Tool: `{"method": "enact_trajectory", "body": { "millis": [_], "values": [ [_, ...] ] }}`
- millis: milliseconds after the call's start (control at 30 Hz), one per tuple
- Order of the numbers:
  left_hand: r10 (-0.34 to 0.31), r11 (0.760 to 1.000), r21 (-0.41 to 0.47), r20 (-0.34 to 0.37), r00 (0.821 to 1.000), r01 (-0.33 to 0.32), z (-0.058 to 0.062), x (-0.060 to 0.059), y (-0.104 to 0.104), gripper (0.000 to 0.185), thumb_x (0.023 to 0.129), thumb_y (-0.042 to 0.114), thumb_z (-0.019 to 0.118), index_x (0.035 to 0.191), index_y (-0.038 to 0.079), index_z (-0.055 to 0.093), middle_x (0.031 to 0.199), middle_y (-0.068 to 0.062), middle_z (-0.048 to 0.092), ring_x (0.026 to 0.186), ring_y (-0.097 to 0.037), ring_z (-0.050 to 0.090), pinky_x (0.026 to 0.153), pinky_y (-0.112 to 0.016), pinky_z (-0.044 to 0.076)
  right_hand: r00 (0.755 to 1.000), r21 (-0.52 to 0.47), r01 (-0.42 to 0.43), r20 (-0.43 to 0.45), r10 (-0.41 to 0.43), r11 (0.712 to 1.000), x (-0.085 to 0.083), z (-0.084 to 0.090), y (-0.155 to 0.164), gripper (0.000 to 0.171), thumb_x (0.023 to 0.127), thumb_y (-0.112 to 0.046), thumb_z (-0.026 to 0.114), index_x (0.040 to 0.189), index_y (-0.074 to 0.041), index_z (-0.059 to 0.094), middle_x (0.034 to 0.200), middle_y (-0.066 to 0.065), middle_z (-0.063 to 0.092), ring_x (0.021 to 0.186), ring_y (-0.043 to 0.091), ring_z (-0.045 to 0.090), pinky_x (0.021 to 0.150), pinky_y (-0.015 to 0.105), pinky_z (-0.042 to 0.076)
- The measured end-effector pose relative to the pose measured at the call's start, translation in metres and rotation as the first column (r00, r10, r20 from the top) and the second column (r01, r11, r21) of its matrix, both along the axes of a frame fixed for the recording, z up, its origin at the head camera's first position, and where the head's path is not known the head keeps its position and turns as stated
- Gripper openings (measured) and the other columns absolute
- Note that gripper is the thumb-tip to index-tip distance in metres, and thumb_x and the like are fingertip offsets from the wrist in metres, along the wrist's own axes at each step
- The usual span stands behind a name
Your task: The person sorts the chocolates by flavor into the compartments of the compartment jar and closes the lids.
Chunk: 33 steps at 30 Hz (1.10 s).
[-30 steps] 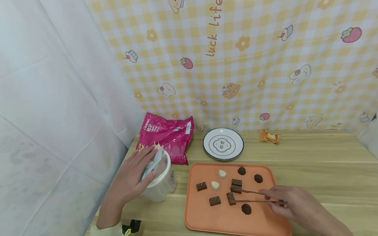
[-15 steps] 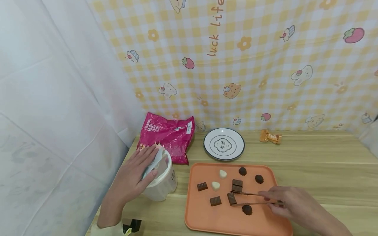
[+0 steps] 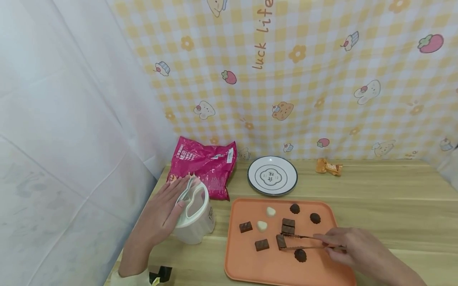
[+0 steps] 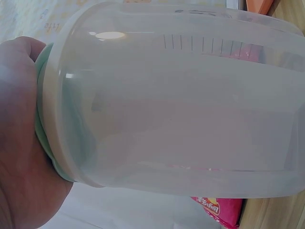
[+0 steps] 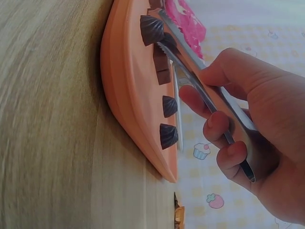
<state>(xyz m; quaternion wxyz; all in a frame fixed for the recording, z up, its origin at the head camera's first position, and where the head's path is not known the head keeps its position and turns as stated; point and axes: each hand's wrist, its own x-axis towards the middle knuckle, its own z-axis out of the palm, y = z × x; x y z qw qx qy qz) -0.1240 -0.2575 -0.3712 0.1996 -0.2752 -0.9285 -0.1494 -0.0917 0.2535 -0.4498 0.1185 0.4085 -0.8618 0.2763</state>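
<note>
My left hand (image 3: 155,218) lies with straight fingers over the pale green lid (image 4: 42,114) of a translucent plastic canister (image 3: 195,230). Part of the canister's top shows an opening. In my right hand (image 3: 352,244) I grip metal tongs (image 5: 207,90), their two arms spread apart. The tong tips reach a brown chocolate bar piece (image 3: 281,242) on the orange tray (image 3: 257,270), one arm on either side of it. Whether they touch it, I cannot tell. Two more bar pieces (image 3: 288,226) lie side by side just beyond the tips. A dark swirled chocolate (image 3: 300,255) sits near the lower arm.
Other brown pieces (image 3: 262,244), white chocolates (image 3: 270,211) and dark swirled ones (image 3: 315,218) are spread over the tray. Behind it stand a white dark-rimmed plate (image 3: 272,175) and a magenta bag (image 3: 204,163). An orange-wrapped candy (image 3: 328,167) lies at the back right.
The raised flap of the canister lid has tipped lower under my left hand. The tong tips shifted slightly nearer the viewer, coming around the single chocolate bar piece.
</note>
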Motion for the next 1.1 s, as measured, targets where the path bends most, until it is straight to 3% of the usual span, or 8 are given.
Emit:
{"method": "enact_trajectory", "body": {
  "millis": [400, 600, 800, 1100],
  "values": [
    [-0.001, 1.0, 0.007, -0.012, 1.0, 0.001, 0.0, -0.001, 0.0, 0.055, 0.102, 0.021, 0.046, 0.154, 0.0, 0.045, 0.158, -0.012, 0.044, 0.148, -0.031, 0.037, 0.124, -0.044, 0.022, 1.0, -0.017, 0.023, -0.02, -0.023, 1.0, 0.001, 0.001, -0.002, 0.048, 0.072, 0.008, 0.078, 0.114, -0.016, 0.08, 0.093, -0.019, 0.07, 0.064, -0.012, 0.043, 0.051, 0.004, 0.033],
    [-0.002, 1.0, 0.007, -0.018, 1.0, 0.002, -0.001, -0.001, 0.0, 0.055, 0.102, 0.021, 0.045, 0.154, 0.001, 0.046, 0.159, -0.011, 0.044, 0.147, -0.032, 0.038, 0.123, -0.046, 0.024, 0.998, -0.008, 0.042, -0.045, -0.042, 0.999, 0.001, 0.004, -0.003, 0.044, 0.072, 0.003, 0.081, 0.113, -0.012, 0.08, 0.092, -0.012, 0.073, 0.07, -0.011, 0.052, 0.052, 0.005, 0.036],
    [-0.002, 1.0, 0.006, -0.005, 1.0, 0.002, -0.001, -0.002, 0.0, 0.055, 0.103, 0.021, 0.045, 0.154, 0.0, 0.045, 0.158, -0.012, 0.044, 0.148, -0.031, 0.036, 0.125, -0.039, 0.017, 0.996, -0.034, 0.047, -0.076, -0.05, 0.998, 0.0, 0.007, -0.006, 0.044, 0.071, 0.004, 0.081, 0.112, -0.012, 0.081, 0.091, -0.009, 0.075, 0.069, -0.013, 0.052, 0.049, 0.005, 0.036],
    [-0.011, 1.0, 0.012, -0.015, 1.0, 0.011, -0.002, -0.002, -0.001, 0.055, 0.103, 0.02, 0.044, 0.154, 0.0, 0.045, 0.159, -0.011, 0.043, 0.147, -0.033, 0.039, 0.124, -0.044, 0.022, 0.981, -0.08, 0.176, -0.064, -0.181, 0.981, -0.004, 0.023, -0.024, 0.034, 0.075, 0.002, 0.081, 0.104, -0.014, 0.082, 0.08, -0.026, 0.065, 0.058, -0.015, 0.041, 0.045, 0.007, 0.031]
  ]
}}
